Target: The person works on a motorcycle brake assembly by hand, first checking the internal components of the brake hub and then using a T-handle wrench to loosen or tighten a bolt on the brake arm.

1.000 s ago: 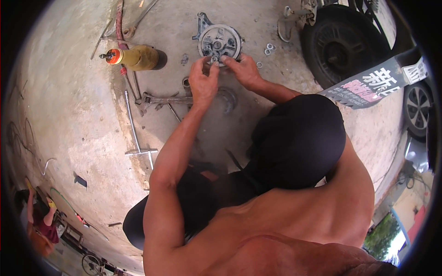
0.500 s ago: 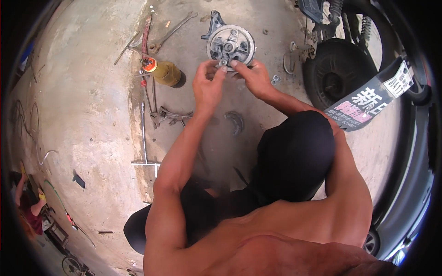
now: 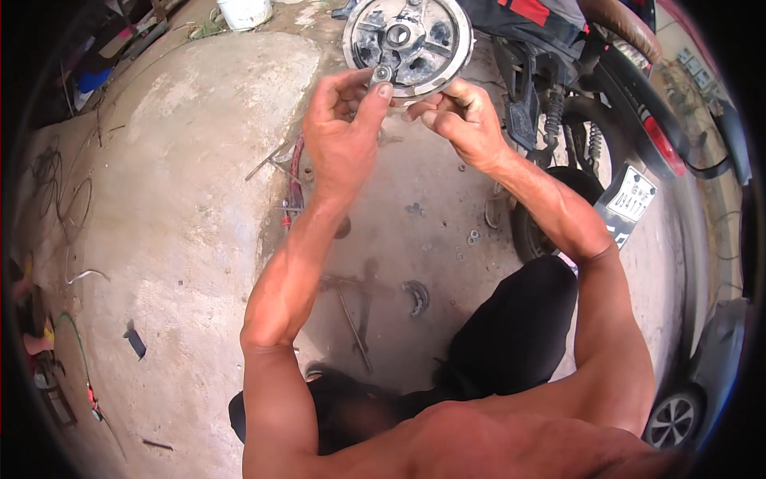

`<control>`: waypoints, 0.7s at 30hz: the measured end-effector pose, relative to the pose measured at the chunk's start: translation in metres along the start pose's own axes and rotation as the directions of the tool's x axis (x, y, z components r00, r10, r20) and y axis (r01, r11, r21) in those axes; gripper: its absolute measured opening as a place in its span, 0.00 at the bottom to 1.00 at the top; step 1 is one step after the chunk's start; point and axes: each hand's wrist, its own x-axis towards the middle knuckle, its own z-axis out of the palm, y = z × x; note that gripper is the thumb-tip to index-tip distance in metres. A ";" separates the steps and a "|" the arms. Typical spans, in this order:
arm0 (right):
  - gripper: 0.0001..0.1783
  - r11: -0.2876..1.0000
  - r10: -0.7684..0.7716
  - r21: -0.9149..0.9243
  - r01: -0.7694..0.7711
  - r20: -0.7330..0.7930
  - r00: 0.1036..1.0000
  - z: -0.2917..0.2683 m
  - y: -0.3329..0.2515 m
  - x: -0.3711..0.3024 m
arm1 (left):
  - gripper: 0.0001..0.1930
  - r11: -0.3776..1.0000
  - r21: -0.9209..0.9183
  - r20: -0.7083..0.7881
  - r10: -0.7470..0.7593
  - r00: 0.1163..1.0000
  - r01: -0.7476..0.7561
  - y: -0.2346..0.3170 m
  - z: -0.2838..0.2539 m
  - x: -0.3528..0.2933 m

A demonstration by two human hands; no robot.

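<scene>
A round grey metal brake plate [image 3: 435, 76], worn and dirty, is raised off the floor at the top of the view, its ribbed face toward me. My left hand [image 3: 343, 108] grips its lower left edge, with the thumb beside a small round stud [image 3: 383, 73]. At the lower right rim is my right hand [image 3: 467, 124], its fingers curled at the edge and partly hidden behind it; the thumb stays below the rim. A curved brake shoe [image 3: 416, 298] lies on the concrete beneath my arms.
To the right stands a motorcycle with its rear wheel [image 3: 531, 227] near my right forearm. Nuts or washers [image 3: 473, 237] lie beside it. A red-handled tool [image 3: 296, 180] and a thin rod [image 3: 353, 329] rest on the floor. Beyond are a white bucket [image 3: 246, 12] and a grey car [image 3: 718, 383].
Both hands have lifted the brake plate up and away from the floor. The view has shifted, so the floor tools sit lower, and my left arm covers the yellow bottle.
</scene>
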 end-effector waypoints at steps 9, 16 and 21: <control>0.24 0.670 -0.072 0.742 0.015 0.045 0.996 0.063 0.008 0.039 | 0.14 0.950 0.278 0.139 0.104 0.985 -0.139 0.055 -0.047 0.008; 0.28 0.516 -0.029 0.800 -0.306 0.373 0.927 0.078 0.001 0.037 | 0.13 0.897 0.363 0.217 0.182 0.959 -0.252 0.080 -0.071 -0.002; 0.22 0.916 -0.079 0.399 0.039 0.084 0.993 0.079 0.000 0.033 | 0.11 0.960 0.243 0.164 0.103 0.981 -0.141 0.096 -0.063 -0.004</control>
